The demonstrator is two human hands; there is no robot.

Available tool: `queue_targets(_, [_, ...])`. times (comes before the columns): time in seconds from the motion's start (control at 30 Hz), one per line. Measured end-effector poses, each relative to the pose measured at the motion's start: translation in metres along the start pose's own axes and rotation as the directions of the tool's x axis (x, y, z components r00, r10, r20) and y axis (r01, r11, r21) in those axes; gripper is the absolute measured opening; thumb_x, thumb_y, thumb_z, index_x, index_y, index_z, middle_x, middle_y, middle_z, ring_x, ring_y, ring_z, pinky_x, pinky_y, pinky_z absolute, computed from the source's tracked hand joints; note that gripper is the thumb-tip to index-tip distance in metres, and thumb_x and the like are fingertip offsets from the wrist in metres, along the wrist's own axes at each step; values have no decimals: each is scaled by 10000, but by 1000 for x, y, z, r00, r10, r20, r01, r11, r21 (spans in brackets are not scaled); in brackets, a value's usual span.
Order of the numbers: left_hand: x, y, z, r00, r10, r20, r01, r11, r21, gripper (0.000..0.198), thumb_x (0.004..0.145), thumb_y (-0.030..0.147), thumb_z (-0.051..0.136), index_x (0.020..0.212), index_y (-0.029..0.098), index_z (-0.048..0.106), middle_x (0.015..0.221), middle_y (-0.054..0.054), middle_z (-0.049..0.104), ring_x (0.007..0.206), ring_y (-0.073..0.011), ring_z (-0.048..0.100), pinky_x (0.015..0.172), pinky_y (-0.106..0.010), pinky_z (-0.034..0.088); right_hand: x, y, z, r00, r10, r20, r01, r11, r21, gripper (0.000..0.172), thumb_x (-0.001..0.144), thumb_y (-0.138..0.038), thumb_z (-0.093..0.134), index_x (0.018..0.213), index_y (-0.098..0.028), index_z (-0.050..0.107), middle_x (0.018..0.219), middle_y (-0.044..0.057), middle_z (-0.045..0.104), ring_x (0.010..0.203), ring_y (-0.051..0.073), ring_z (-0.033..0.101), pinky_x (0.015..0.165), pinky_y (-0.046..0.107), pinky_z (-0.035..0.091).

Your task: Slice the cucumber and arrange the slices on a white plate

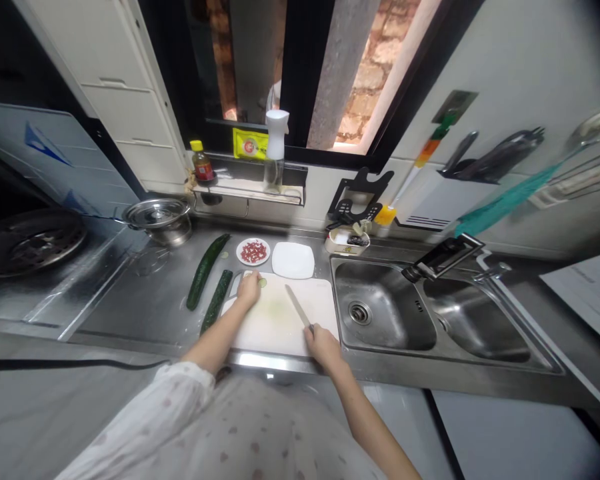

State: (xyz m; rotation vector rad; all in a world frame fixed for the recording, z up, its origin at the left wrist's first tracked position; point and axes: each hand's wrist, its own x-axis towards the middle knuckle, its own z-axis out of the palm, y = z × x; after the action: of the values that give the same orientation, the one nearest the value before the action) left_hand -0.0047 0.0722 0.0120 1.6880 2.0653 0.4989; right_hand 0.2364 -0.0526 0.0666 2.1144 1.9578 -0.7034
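Observation:
My right hand [323,345] is closed around the handle of a kitchen knife [298,305], whose blade slants up and left over the white cutting board [280,333]. At the board's upper left corner, my left hand [249,288] has its fingers closed at a small pale-green cucumber piece [263,283], partly covered by the fingertips. A whole dark green cucumber [206,272] lies on the steel counter to the left. Closer to the board's left edge rests a shorter cucumber [217,303]. A thin slice [224,255] sits near the longer one.
Behind the board are a white plate of chopped red bits [253,251] and a white square plate [293,259]. A double steel sink [385,300] adjoins on the right. To the left stand a lidded steel pot [161,220] and a wok [30,240]. A sauce bottle [203,163] occupies the shelf.

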Motion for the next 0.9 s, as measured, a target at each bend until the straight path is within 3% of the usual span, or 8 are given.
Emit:
queue_targets(0.13, [-5,4,3,995,-83,48,90,981,-175,203,812,147,555,989,195,643,937,-40,681,858,-160,606,765,-239,427,0,0,0,1000,-4,-3,4,1000,1,401,972,-398,308,1105,-152,595,1027,152,689,965,220,649,754,278,430])
queue_targets(0.33, [-21,10,12,987,-65,149,105,956,-274,211,741,132,635,941,167,689,847,-21,702,783,-141,626,732,-220,438,-2,-1,-2,1000,-9,7,9,1000,-5,407,971,-405,310,1115,-151,594,1037,152,687,975,216,645,770,277,428])
queue_targets(0.67, [-36,10,31,989,-28,144,40,996,-79,215,769,146,591,963,186,675,902,-54,704,858,-187,631,741,-253,433,-7,-3,-6,1000,-17,-12,17,1000,-3,380,979,-403,307,1111,-154,562,1011,142,688,955,222,648,728,274,412])
queue_targets(0.9, [-34,9,34,994,-12,108,13,1000,-13,202,801,194,573,989,176,647,965,-77,690,908,-201,622,775,-263,431,-26,-6,-5,997,-69,21,69,998,1,370,980,-421,294,1088,-188,560,979,116,692,913,205,648,708,264,396])
